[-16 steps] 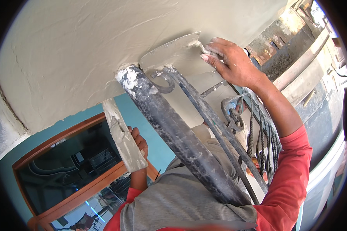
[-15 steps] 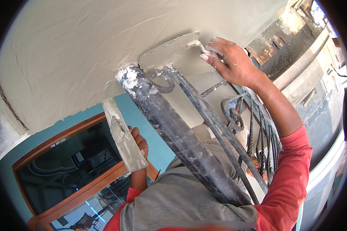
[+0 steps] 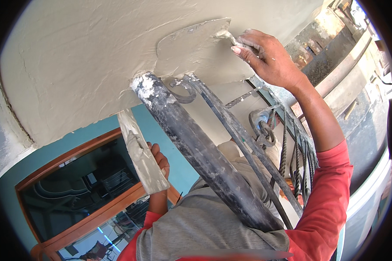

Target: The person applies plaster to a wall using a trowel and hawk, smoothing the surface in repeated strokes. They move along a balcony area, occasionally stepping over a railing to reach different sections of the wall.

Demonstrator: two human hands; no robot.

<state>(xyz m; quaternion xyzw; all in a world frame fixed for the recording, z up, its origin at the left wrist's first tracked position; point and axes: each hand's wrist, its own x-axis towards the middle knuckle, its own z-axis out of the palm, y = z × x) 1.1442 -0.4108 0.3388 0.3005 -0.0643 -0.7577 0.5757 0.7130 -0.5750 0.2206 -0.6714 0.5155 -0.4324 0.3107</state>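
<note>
My right hand point(image 3: 271, 58) is closed around the coated handle of a plastering trowel point(image 3: 188, 47). The trowel's wide blade, smeared with grey plaster, lies against the plastered wall point(image 3: 74, 65), just above the top of a dark metal pipe point(image 3: 196, 150). Lower and to the left, my left hand point(image 3: 160, 160) grips a narrow plaster board point(image 3: 139, 152) from behind, and some of its fingers are hidden. Lumps of wet plaster sit on the board's face. The upper end of the board is close to the wall's lower edge.
Thin metal bars with a scroll point(image 3: 185, 92) run beside the pipe, between my arms. Ropes point(image 3: 297, 156) hang to their right. At lower left is a wood-framed window point(image 3: 69, 156) in a teal wall. Old boards point(image 3: 331, 43) and rubble lie at upper right.
The trowel and my right hand have moved slightly up and to the right along the wall. My left hand and the plaster board have hardly shifted.
</note>
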